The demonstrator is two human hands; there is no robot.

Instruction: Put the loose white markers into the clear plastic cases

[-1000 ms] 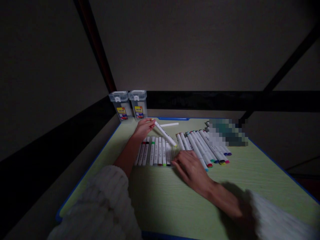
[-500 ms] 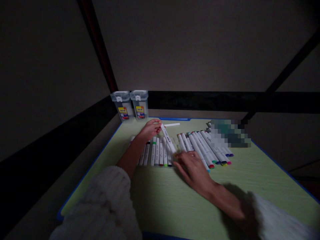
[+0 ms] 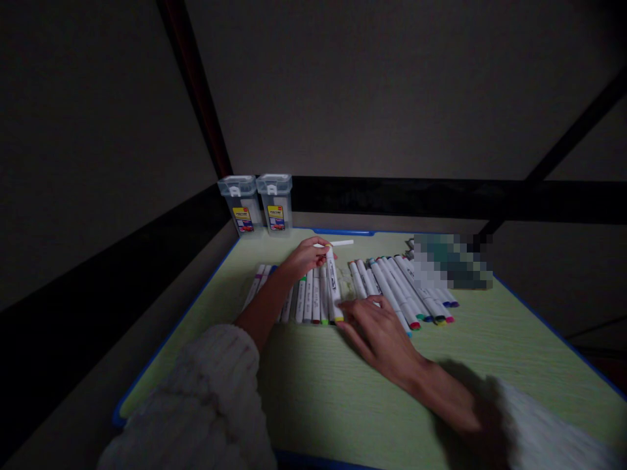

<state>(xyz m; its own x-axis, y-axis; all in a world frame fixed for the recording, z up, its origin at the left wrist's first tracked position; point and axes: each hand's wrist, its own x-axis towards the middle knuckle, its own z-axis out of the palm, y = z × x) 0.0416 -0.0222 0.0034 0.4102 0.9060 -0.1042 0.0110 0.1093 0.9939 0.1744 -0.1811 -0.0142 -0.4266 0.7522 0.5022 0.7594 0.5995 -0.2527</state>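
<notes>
My left hand [image 3: 306,258] pinches the far end of a white marker with a yellow cap [image 3: 334,287], which lies at the right end of a neat row of markers [image 3: 306,297] on the green table [image 3: 313,391]. My right hand [image 3: 379,329] rests flat on the table with fingers stretched out, its fingertips touching the near end of that marker. To the right lies a second, fanned group of markers [image 3: 401,290] with coloured caps.
Two clear plastic cases [image 3: 259,205] with labels stand at the table's far left corner. A single white stick [image 3: 340,243] lies behind the markers. A blurred dark object [image 3: 450,261] sits at the far right. The table has a blue rim [image 3: 166,339].
My left hand has swung the yellow-capped marker from a slant down into line with the row, at its right end. My right hand stayed almost still by the near ends.
</notes>
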